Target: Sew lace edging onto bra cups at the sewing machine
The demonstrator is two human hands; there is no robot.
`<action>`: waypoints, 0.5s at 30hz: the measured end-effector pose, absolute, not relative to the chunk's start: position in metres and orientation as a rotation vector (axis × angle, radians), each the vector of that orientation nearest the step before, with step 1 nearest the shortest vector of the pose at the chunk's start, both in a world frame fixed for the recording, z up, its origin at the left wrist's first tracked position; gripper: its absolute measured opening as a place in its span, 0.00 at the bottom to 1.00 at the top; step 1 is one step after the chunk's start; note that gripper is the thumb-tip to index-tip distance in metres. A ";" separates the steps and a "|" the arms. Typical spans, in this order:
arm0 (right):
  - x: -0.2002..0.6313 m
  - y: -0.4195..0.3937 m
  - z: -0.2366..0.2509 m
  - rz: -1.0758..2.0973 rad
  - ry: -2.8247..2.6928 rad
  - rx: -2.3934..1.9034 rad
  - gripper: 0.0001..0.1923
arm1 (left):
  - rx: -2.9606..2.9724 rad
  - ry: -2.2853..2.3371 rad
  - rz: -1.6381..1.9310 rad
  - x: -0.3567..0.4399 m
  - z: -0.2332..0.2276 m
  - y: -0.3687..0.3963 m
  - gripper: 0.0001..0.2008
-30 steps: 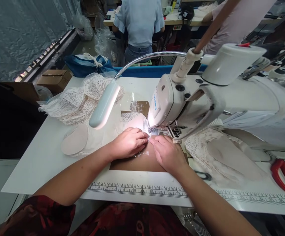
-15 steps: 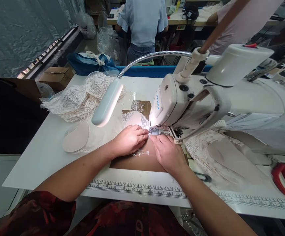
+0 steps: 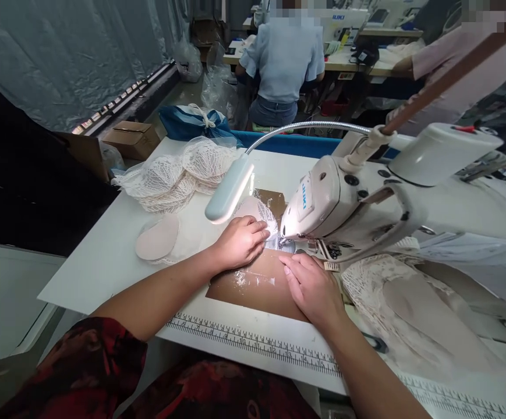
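My left hand (image 3: 243, 241) lies on a white lace bra cup (image 3: 253, 210) with a pale pad, its fingers bent and pressing the lace just left of the needle area. The cup's near edge is partly hidden beneath my fingers. My right hand (image 3: 307, 282) rests on the brown sheet (image 3: 253, 291), right of the presser foot (image 3: 282, 241). Its index finger is stretched out, the thumb slightly apart, and nothing shows between them. Over both hands leans the white sewing machine head (image 3: 318, 195).
A lamp (image 3: 229, 195) on a bendable neck hangs above the left hand. Stacked lace cups (image 3: 161, 180) lie behind it, a loose oval pad (image 3: 159, 238) at left. More lace pieces (image 3: 392, 302) sit right of my hand. A ruler strip (image 3: 253, 343) runs along the front edge. A person (image 3: 279, 64) sits beyond.
My right hand has drawn back slightly from the needle and the lace, leaving a gap between the hands. My left hand stays on the lace cup. The camera view has turned left and tilted.
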State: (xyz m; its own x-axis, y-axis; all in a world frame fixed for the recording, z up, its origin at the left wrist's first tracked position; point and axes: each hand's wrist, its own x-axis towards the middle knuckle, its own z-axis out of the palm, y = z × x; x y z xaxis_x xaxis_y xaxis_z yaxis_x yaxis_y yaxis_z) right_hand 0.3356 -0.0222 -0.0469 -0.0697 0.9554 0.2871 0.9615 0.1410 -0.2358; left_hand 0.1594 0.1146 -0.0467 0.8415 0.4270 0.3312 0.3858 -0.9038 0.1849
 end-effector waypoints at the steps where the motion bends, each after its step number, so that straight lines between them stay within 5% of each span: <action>1: 0.336 -0.022 -0.047 -0.016 -2.055 -1.841 0.15 | 2.908 0.671 0.560 0.159 -0.047 0.116 0.14; 15: 0.344 -0.022 -0.052 -0.090 -2.127 -1.731 0.16 | 2.798 1.112 0.321 0.137 -0.020 0.118 0.14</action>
